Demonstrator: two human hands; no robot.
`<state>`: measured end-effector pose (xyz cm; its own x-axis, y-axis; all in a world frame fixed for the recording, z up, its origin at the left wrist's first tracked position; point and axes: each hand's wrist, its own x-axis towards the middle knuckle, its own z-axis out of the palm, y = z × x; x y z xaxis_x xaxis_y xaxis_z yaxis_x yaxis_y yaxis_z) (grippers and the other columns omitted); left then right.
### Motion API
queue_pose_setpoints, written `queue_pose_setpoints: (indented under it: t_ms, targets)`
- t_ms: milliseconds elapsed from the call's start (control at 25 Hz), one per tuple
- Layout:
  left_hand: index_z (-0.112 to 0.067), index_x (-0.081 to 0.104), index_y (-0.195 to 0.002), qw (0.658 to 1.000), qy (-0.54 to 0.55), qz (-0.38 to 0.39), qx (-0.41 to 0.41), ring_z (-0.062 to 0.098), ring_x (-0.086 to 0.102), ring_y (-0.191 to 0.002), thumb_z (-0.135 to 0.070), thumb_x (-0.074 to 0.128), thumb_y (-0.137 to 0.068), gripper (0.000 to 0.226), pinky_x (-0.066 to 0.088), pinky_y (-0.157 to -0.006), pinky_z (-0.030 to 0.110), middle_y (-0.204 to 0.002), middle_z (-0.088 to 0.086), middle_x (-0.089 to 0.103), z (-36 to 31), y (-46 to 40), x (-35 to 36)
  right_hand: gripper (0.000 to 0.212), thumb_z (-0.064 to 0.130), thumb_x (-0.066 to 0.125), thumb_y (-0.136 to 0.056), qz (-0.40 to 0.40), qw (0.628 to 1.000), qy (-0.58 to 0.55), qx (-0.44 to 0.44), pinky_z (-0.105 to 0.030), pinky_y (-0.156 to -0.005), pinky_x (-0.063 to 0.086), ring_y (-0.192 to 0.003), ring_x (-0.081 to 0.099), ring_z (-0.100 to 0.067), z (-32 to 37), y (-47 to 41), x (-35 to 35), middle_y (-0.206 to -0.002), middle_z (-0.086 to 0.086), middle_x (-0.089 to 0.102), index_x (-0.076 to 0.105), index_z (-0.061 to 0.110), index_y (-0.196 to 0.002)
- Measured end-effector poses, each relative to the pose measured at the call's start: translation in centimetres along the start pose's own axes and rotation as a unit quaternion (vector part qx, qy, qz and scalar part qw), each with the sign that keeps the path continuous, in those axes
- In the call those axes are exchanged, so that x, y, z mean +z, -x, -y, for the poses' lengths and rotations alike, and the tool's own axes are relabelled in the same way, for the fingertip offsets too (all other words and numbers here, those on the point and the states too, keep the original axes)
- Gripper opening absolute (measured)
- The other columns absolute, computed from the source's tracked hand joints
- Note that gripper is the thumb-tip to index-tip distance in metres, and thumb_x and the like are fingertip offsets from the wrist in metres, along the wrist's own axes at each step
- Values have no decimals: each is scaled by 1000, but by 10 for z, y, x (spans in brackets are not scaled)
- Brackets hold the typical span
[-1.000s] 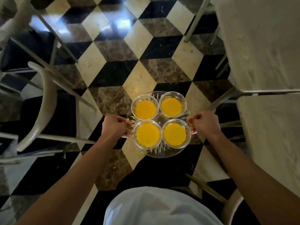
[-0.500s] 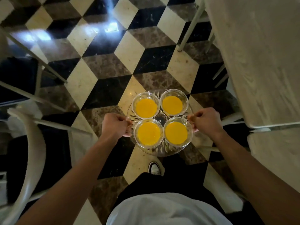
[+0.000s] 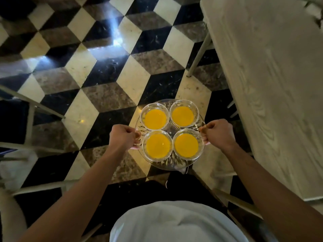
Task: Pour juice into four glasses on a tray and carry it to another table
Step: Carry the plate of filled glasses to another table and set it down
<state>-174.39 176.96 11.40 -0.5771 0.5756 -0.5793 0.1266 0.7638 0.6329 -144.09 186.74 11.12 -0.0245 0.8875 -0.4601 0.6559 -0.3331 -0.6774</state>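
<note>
Round clear glass tray [image 3: 168,166] is up in the air over the checkered floor [image 3: 108,95], held level, handles out to the left and right. Left hand [image 3: 122,137] and right hand [image 3: 218,134] each have fingers curled tight round a handle. Four glasses [image 3: 158,145] of orange juice sit upright in a 2x2 square, touching. Pale wood-grain table [image 3: 272,84] is just to the right

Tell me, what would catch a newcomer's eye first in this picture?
Four glasses of bright orange juice stand packed together on a round glass tray, carried in mid-air at the centre. The left hand and right hand grip its opposite edges. Below lies a bold cube-patterned floor, and a pale table runs along the right.
</note>
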Motion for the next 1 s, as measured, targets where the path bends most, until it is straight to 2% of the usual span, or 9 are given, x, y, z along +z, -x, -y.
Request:
queue_pose_setpoints:
  t_ms: [120,240,400,520,600,680,840,1000]
  targets:
    - [-4,76,-78,1000,7,10,6,28,79,-65,3,78,-90,13,66,-56,38,-77,17,78,-43,-30,9,12,9,77,-89,-15,1000,-3,1,-27,-51,63,-47,72,-11,22,-39,-17,-54,1,74,80,9,-78]
    - [-5,76,-76,1000,7,19,14,29,79,-65,2,79,-89,15,66,-56,39,-75,18,78,-86,-63,19,14,7,74,-90,-24,999,-21,11,-38,-57,67,-49,72,-14,39,-75,-33,-59,-6,75,80,9,-77]
    - [-10,73,-76,998,-4,47,34,31,79,-65,5,78,-89,21,68,-62,47,-70,15,78,-138,-112,35,14,11,76,-90,-41,998,-32,23,-43,-59,67,-57,77,-23,58,-121,-49,-63,-8,76,80,8,-77]
    - [-7,77,-78,996,-24,71,51,31,78,-57,6,77,-88,17,67,-57,44,-63,11,77,-177,-151,51,13,12,76,-90,-72,995,-43,50,-36,-56,66,-56,77,-20,69,-148,-61,-61,-4,77,80,11,-77]
    - [-3,79,-83,994,-33,87,57,32,77,-55,7,77,-88,11,67,-58,46,-65,14,78,-207,-177,65,13,13,76,-90,-91,992,-48,73,-30,-53,65,-55,76,-17,75,-165,-68,-61,0,77,80,13,-77]
    - [-7,79,-75,990,-52,108,74,33,77,-55,7,79,-87,18,67,-60,50,-64,14,77,-238,-199,79,13,11,75,-90,-115,986,-71,101,-30,-54,65,-56,77,-18,80,-180,-74,-61,-1,77,80,12,-78]
    - [-13,78,-64,972,-111,168,125,37,78,-62,5,74,-89,30,68,-68,53,-64,16,77,-291,-232,102,17,12,79,-88,-169,970,-91,147,-23,-45,58,-51,75,-16,85,-203,-82,-55,0,74,78,12,-72]
    - [-14,77,-66,951,-158,208,167,32,78,-60,2,73,-91,30,68,-64,50,-62,11,76,-346,-260,132,23,5,77,-88,-217,947,-132,199,-40,-53,66,-45,70,-16,87,-225,-87,-50,0,71,77,7,-65]
